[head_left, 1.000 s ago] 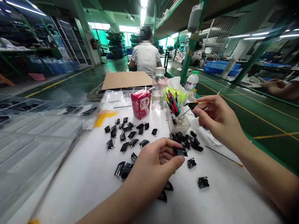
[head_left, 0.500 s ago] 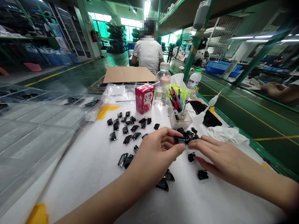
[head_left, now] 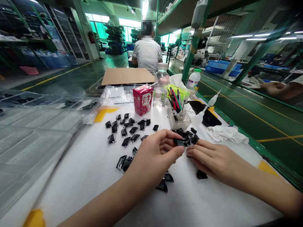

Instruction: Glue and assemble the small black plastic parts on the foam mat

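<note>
Right hand (head_left: pixel 208 159) slides lower and closer to the left hand (head_left: pixel 151 154) over a white work counter (head_left: pixel 201 205) above a green factory floor (head_left: pixel 71 75), where a co-worker in a white shirt (head_left: pixel 147 54) sits beyond a sheet of cardboard (head_left: pixel 127 76), back turned. Along the counter's left side lies a stack of clear plastic trays (head_left: pixel 42 132), small black parts showing in the farthest. Ahead stand a water bottle (head_left: pixel 161 88), a pink-and-white carton (head_left: pixel 142 100) and a clear box of pens (head_left: pixel 179 119). Nearer, small black pieces (head_left: pixel 125 132) lie scattered in loose rows, with a tight heap (head_left: pixel 187 137) just past the hands.

The left hand is clenched, thumb and fingertips grasping one black piece (head_left: pixel 179 142) at the heap's near edge. The right hand lies curled, its fingertips just beside that piece; whether it grips anything is hidden. The work in hand appears to be handling the pieces one at a time. The next move seems to call for a firm hold on the pinched piece, clear of its neighbours.
</note>
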A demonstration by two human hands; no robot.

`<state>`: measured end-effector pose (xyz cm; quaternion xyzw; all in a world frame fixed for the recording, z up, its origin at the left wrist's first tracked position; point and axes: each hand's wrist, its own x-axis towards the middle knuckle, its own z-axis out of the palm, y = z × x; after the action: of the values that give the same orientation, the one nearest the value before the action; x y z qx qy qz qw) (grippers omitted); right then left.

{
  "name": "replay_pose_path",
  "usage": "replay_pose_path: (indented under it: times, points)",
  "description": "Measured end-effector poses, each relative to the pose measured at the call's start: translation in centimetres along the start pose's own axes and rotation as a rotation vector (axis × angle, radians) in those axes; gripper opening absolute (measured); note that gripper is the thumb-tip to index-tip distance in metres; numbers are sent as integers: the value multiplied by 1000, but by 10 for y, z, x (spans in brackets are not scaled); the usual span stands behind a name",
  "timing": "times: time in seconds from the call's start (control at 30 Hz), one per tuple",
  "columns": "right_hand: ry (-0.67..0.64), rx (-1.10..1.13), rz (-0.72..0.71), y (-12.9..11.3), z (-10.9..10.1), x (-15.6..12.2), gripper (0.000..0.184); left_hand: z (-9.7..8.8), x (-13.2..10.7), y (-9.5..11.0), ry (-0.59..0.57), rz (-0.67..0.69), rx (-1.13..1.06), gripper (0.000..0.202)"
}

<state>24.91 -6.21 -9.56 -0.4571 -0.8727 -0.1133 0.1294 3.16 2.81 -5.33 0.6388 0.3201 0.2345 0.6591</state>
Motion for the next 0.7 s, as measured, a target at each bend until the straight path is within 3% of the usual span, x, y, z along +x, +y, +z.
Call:
replay_pose_path:
  times: [0.17, 0.33, 0.43, 0.6, 0.7]
  points:
    - [106, 44, 47, 3, -26, 22, 12, 0, -1, 4, 31, 21, -47, 19]
    - [298, 263, 130, -4, -46, 40, 16, -3, -3, 5, 116, 112, 20, 19]
    - [338, 256, 164, -9, -41, 34, 24, -4, -5, 1, 135, 245, 166, 19]
    - [356, 135, 244, -14, -24, 0, 29, -3, -5, -7, 159, 497, 422, 22]
    - [341, 110, 246, -14, -17, -18, 37, -2, -6, -10, 172, 560, 541, 19]
